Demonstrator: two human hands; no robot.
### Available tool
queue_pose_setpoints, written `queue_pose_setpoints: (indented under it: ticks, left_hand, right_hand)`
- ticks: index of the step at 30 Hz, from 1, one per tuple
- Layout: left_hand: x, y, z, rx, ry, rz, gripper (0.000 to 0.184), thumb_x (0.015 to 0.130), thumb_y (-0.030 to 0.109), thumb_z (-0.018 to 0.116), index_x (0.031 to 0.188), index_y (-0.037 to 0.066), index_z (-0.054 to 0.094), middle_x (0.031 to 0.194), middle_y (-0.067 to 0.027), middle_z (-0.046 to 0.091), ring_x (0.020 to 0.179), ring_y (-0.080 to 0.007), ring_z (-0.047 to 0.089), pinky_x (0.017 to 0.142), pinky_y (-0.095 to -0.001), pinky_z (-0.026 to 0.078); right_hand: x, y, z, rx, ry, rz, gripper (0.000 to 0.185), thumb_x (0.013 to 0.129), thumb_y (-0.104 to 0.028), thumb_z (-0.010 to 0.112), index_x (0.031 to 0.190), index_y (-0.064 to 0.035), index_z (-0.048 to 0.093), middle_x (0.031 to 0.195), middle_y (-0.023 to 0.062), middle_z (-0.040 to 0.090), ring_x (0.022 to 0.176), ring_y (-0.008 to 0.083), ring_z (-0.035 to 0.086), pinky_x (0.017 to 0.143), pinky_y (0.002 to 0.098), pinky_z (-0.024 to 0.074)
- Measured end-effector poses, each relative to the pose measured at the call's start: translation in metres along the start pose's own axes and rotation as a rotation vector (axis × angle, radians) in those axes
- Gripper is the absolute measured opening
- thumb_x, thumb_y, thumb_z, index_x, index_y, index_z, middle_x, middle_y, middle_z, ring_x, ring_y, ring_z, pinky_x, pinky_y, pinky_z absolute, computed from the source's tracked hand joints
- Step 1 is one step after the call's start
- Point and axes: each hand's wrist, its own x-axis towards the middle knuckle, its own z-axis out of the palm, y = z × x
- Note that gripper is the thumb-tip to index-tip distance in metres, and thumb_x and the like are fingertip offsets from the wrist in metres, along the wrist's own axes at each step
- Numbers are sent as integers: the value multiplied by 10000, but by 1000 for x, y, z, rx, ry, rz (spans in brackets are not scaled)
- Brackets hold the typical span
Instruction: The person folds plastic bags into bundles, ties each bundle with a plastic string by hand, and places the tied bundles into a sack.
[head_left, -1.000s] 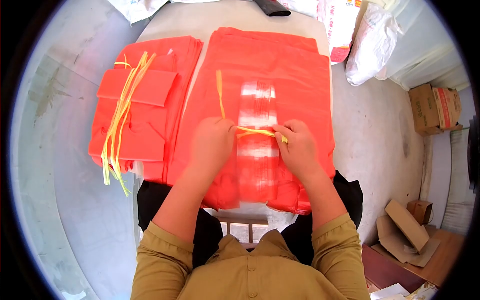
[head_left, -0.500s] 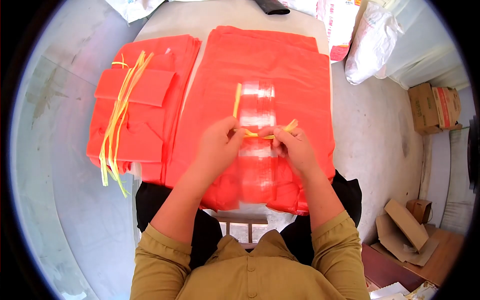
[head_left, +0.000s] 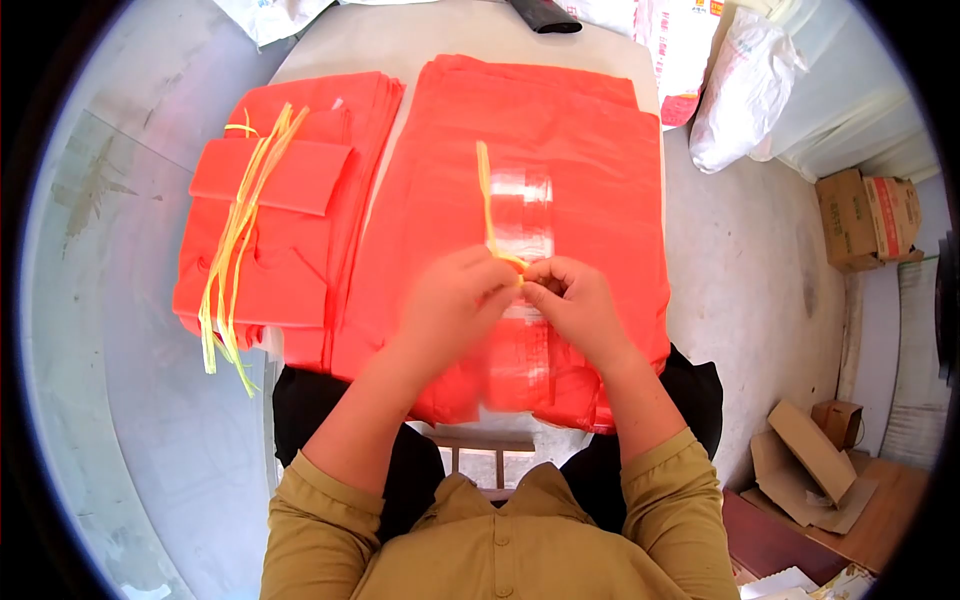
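A stack of red plastic bags (head_left: 590, 130) lies before me, with a bundle of clear-and-red plastic (head_left: 522, 205) running lengthwise over its middle. Across that bundle, both hands pinch a yellow plastic strap (head_left: 487, 200), whose one end sticks up toward the far side. My left hand (head_left: 470, 295) is closed on the strap from the left. Close against it, fingertips nearly touching, my right hand (head_left: 572, 300) is closed on the strap too. The crossing of the strap is mostly hidden by the fingers.
Left of the stack, folded red bags (head_left: 270, 175) carry several loose yellow strips (head_left: 240, 230). A black rolled item (head_left: 545, 15) lies at the table's far edge. White sacks (head_left: 745, 90) stand beyond, and cardboard boxes (head_left: 868, 218) sit along the right wall.
My hands have come together over the bundle. The right hand moved left, and its strap end is now hidden. The strap's other end reaches farther away.
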Motion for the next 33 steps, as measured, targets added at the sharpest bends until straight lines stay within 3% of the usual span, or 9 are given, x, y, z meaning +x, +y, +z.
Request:
queue_pose_setpoints:
  ticks: [4, 6, 10, 13, 19, 24, 28, 31, 33]
  left_hand:
    - [-2, 14, 8, 32, -65, 158, 129, 878, 23, 732, 1003, 34, 700, 895, -101, 675, 807, -238, 664, 714, -363, 530]
    - [-5, 14, 11, -88, -6, 9, 285, 861, 2, 739, 1138, 28, 672, 945, -98, 694, 863, -254, 672, 755, -376, 539]
    - [1, 9, 15, -99, 286, 32, 585, 835, -29, 745, 1384, 5, 544, 1054, -105, 713, 979, -280, 662, 851, -416, 531]
    - [-3, 6, 17, -64, 129, -54, 687, 839, -23, 737, 1463, 4, 451, 1103, -102, 704, 1063, -283, 646, 931, -435, 504]
    - [-4, -3, 21, 69, -3, -87, 316, 834, 118, 781, 1133, 29, 730, 875, -75, 739, 912, -335, 665, 746, -437, 527]
    - [-6, -3, 24, -290, -43, -504, 134, 923, 93, 750, 949, -38, 747, 855, -59, 728, 777, -117, 661, 685, -278, 520]
    - [-5, -5, 21, -459, -78, -657, 157, 944, 108, 746, 969, -47, 742, 865, -31, 722, 778, -61, 626, 681, -242, 508]
    - [-8, -9, 27, -469, -77, -595, 153, 944, 128, 745, 959, -24, 740, 840, -53, 716, 754, -105, 649, 666, -281, 508]
    - [-9, -5, 23, -172, -141, -402, 135, 942, 134, 734, 957, 0, 725, 825, -85, 703, 732, -175, 662, 658, -321, 509]
  right_hand:
    - [-5, -1, 4, -147, -8, -211, 110, 938, -61, 702, 1033, -16, 732, 811, 68, 659, 738, 149, 630, 687, 319, 523]
    - [-3, 8, 5, -223, 3, -375, 123, 952, -56, 678, 1053, -23, 738, 802, 96, 653, 732, 170, 633, 695, 326, 526]
    - [-8, -3, 2, -177, -31, -161, 155, 999, -88, 626, 1081, -12, 734, 835, 144, 677, 750, 201, 656, 707, 336, 530]
    - [-8, -1, 4, -68, -46, -113, 185, 1022, -122, 607, 1089, 0, 729, 868, 135, 703, 770, 195, 664, 722, 329, 533]
    - [-9, 6, 7, 74, -55, -86, 186, 1039, -126, 591, 1088, 27, 685, 930, 58, 704, 816, 127, 642, 759, 288, 527]
    - [-12, -9, 3, 105, -24, 8, 80, 977, -37, 661, 1051, -10, 650, 918, 2, 656, 809, 77, 591, 733, 255, 499]
    - [-12, -11, -3, -360, -44, -276, 172, 885, 27, 694, 1042, -36, 666, 900, 56, 662, 779, 155, 622, 721, 302, 516]
    - [-9, -10, 3, -505, 79, -552, 240, 837, 44, 696, 1062, -41, 684, 921, 99, 671, 813, 250, 647, 734, 352, 537]
    - [-9, -11, 1, -591, 113, -627, 273, 818, 47, 697, 1078, -38, 694, 948, 114, 679, 855, 306, 651, 747, 383, 546]
